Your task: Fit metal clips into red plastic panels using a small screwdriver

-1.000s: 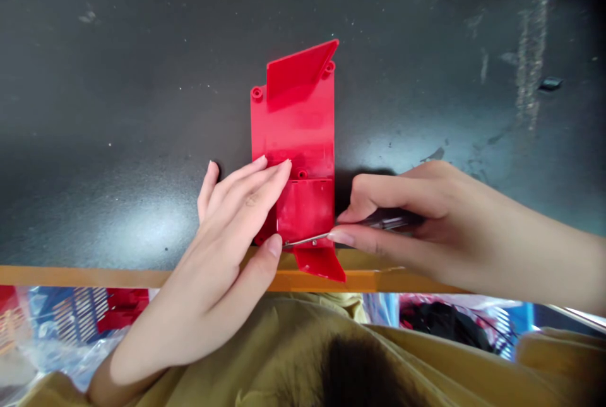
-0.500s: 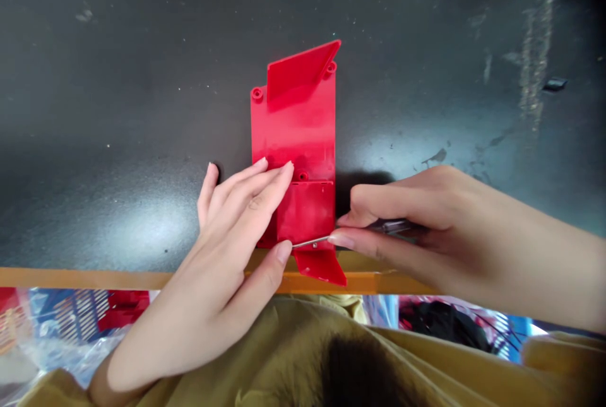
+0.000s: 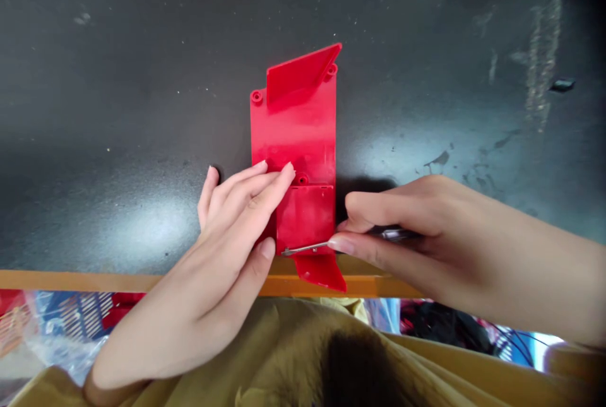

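Note:
A red plastic panel [image 3: 303, 132] lies on the dark table with its lower end at the front edge. It has round screw posts, a slanted upright wall at the far end and an angled flap at the near end. My left hand [image 3: 231, 218] rests over its lower left side, fingers stretched out and the thumb apart from the tool. In my right hand [image 3: 402, 211] is a thin screwdriver-like tool [image 3: 307, 247]; its metal shaft lies across the panel's lower end, the tip near my left thumb. My fingers partly hide its dark handle. A tiny shiny spot shows beside the shaft.
The dark tabletop [image 3: 118, 79] has an orange-brown front edge [image 3: 95, 280]. A small black scrap [image 3: 562, 86] lies at the right, and pale scuffs mark the surface. Below the edge are a blue slatted crate [image 3: 78, 315], clear plastic and dark items.
My left thumb has drawn back from the tool's tip, which is now uncovered. The tool has shifted slightly left and towards me with my right hand.

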Demonstrator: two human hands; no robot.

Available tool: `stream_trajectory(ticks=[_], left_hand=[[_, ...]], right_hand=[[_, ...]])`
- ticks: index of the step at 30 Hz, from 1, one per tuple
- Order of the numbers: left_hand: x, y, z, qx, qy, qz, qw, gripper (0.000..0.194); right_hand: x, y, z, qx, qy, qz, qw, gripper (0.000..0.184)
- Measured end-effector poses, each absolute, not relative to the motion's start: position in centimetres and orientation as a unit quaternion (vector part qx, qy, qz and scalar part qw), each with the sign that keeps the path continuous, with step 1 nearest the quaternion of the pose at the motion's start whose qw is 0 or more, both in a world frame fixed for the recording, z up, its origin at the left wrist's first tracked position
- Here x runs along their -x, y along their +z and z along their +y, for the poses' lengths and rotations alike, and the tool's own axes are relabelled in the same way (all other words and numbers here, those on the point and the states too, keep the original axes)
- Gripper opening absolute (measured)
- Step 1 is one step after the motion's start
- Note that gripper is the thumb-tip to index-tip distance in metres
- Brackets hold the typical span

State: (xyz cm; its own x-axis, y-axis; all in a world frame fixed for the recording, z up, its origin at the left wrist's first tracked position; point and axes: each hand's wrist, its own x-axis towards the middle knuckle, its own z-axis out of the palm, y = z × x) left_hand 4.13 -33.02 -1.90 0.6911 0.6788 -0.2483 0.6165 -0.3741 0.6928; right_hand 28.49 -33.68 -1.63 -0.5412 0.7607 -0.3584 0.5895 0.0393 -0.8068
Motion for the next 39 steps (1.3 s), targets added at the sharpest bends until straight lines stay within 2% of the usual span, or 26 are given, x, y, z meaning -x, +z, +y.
stream_trajectory(ticks=[11,18,32,39], left_hand=[[-4.1,-1.8,-32.9,-0.824,0.051,0.394,0.403,0.064],[-4.2,-2.0,-33.0,-0.826,0.051,0.397,0.397,0.063],[-4.7,-2.1,-33.3,-0.819,0.037,0.423,0.385,0.058],[-4.9,-2.2,-33.1,-0.816,0.040,0.425,0.390,0.056]], right_hand=[[-28.6,-2.0,-34.0,0.478,0.518,-0.699,0.117,0.029],[-28.6,-1.5,-33.9,0.481,0.479,-0.731,0.076,0.033],[-28.6,-2.1,-33.9,0.455,0.439,-0.770,0.087,0.032],[-28.2,-1.7,-34.6,0.480,0.469,-0.735,0.098,0.033]])
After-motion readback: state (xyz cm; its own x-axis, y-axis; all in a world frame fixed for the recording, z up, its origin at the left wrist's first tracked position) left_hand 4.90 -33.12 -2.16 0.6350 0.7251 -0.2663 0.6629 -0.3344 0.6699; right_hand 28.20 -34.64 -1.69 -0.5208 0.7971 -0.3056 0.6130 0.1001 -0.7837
